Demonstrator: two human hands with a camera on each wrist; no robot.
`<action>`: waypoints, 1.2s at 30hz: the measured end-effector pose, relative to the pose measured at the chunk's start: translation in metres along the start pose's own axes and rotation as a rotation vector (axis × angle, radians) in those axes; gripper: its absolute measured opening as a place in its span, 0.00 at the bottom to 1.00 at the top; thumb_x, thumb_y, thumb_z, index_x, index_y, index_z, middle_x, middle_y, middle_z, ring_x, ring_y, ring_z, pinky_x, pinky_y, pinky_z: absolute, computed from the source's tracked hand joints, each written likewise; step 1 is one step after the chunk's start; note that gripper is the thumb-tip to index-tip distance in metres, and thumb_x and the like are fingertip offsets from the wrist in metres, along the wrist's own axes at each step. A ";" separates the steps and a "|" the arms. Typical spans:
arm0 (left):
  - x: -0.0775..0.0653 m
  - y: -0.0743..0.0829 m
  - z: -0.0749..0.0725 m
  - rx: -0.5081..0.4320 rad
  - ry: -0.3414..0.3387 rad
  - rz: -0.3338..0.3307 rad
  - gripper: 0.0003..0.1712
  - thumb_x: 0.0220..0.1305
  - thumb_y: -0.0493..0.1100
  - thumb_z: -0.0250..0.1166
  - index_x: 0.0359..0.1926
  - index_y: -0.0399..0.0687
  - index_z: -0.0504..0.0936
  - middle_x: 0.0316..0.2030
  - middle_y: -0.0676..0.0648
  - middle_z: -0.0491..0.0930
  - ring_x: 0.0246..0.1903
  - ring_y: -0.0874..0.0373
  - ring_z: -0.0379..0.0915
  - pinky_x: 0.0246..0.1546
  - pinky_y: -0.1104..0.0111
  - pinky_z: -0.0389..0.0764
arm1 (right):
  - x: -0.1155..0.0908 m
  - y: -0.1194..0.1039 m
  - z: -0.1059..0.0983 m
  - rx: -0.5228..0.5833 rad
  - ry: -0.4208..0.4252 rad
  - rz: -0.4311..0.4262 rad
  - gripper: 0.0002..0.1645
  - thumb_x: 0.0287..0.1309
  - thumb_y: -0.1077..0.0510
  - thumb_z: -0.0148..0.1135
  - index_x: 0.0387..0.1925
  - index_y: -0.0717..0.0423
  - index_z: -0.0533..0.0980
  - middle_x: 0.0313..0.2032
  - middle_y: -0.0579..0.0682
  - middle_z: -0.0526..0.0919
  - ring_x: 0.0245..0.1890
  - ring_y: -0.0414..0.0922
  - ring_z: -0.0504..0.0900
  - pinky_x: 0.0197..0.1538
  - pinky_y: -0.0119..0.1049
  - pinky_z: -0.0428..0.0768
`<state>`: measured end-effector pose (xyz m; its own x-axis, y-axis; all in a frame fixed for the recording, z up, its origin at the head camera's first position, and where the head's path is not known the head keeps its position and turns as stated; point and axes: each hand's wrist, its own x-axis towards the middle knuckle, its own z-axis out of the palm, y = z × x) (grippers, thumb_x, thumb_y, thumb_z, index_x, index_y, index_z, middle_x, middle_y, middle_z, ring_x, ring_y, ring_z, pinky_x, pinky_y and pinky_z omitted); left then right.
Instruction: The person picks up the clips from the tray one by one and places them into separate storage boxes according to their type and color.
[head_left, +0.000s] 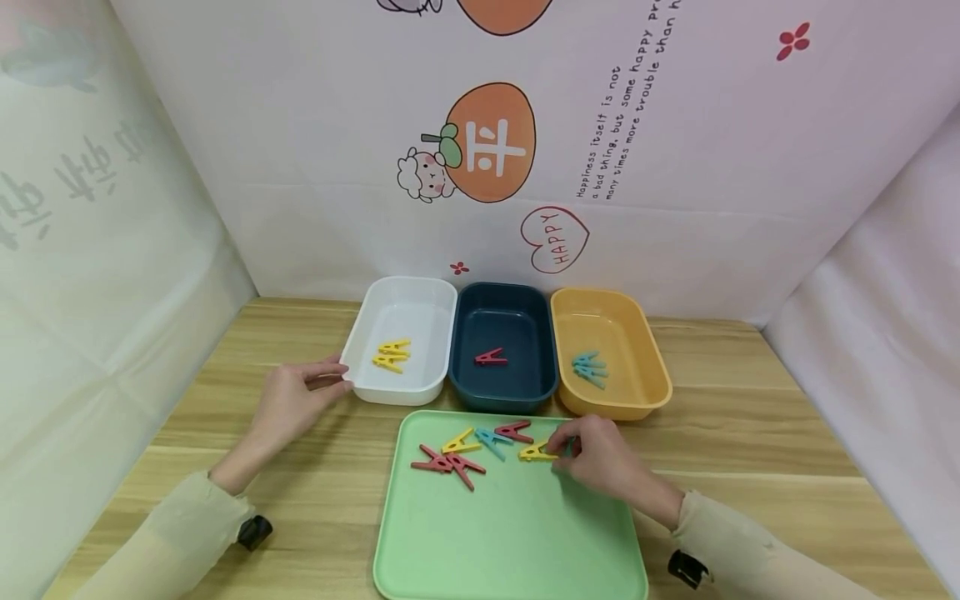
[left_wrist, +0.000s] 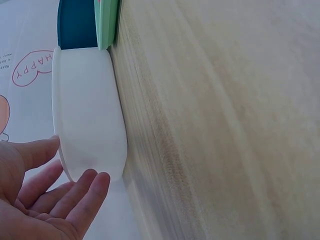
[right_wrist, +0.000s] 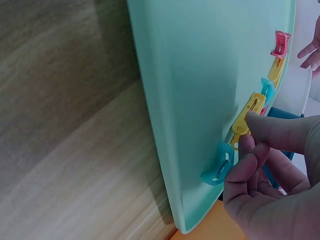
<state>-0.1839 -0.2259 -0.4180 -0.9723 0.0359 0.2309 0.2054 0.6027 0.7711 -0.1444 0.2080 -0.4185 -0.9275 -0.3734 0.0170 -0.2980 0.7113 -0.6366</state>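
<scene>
My right hand (head_left: 596, 454) pinches a yellow clothespin (right_wrist: 248, 114) between thumb and fingers, low over the green tray (head_left: 510, 533). Beside those fingers lies a blue clothespin (right_wrist: 218, 167), hidden by the hand in the head view. Left of it on the tray are red clothespins (head_left: 513, 431), another yellow clothespin (head_left: 460, 442) and a blue clothespin (head_left: 492, 442). My left hand (head_left: 300, 400), fingers loosely extended, touches the near left side of the white bin (left_wrist: 87, 110). Inside that bin are yellow clothespins (head_left: 391, 362).
Right of the white bin stands a dark blue bin (head_left: 502, 400) with a red clothespin (head_left: 491, 357). A yellow-orange bin (head_left: 637, 358) beside it holds blue clothespins (head_left: 589, 371). The bins line up behind the tray on a wooden table (head_left: 750, 433), before a printed backdrop (head_left: 330, 167).
</scene>
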 end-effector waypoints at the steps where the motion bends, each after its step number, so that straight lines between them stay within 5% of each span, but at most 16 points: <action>1: 0.000 0.000 0.000 0.000 0.001 0.002 0.17 0.66 0.38 0.76 0.50 0.30 0.89 0.59 0.33 0.82 0.49 0.39 0.87 0.44 0.62 0.89 | 0.000 0.000 0.000 0.001 -0.003 0.004 0.13 0.48 0.73 0.79 0.30 0.53 0.88 0.29 0.41 0.85 0.25 0.41 0.76 0.29 0.31 0.76; 9: -0.001 -0.001 0.001 -0.002 0.017 0.024 0.17 0.66 0.37 0.76 0.51 0.29 0.88 0.60 0.33 0.81 0.50 0.39 0.86 0.47 0.59 0.88 | -0.001 -0.001 0.002 0.006 -0.039 0.029 0.13 0.50 0.73 0.79 0.29 0.53 0.87 0.27 0.42 0.84 0.27 0.41 0.76 0.30 0.32 0.77; 18: -0.002 -0.003 0.002 -0.057 0.018 0.010 0.19 0.66 0.39 0.76 0.53 0.29 0.87 0.62 0.33 0.79 0.51 0.39 0.86 0.43 0.74 0.86 | -0.003 -0.001 0.005 0.015 -0.033 0.047 0.13 0.51 0.73 0.78 0.29 0.53 0.87 0.27 0.42 0.83 0.27 0.41 0.75 0.29 0.32 0.77; 26: -0.003 -0.001 0.002 -0.089 0.011 -0.016 0.20 0.67 0.40 0.76 0.54 0.30 0.87 0.63 0.34 0.79 0.51 0.40 0.86 0.41 0.78 0.85 | -0.006 -0.001 0.002 0.026 -0.027 0.013 0.13 0.50 0.72 0.79 0.29 0.52 0.88 0.27 0.40 0.84 0.26 0.40 0.75 0.29 0.31 0.77; 36: -0.003 -0.004 0.003 -0.104 0.002 -0.038 0.21 0.66 0.40 0.77 0.54 0.29 0.87 0.64 0.35 0.78 0.51 0.40 0.86 0.41 0.77 0.85 | -0.002 -0.004 -0.004 0.009 -0.075 0.045 0.18 0.47 0.65 0.84 0.43 0.55 0.88 0.39 0.45 0.87 0.26 0.42 0.73 0.30 0.33 0.75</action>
<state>-0.1822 -0.2259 -0.4237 -0.9794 0.0136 0.2016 0.1793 0.5175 0.8366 -0.1424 0.2088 -0.4127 -0.9203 -0.3848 -0.0699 -0.2535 0.7231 -0.6425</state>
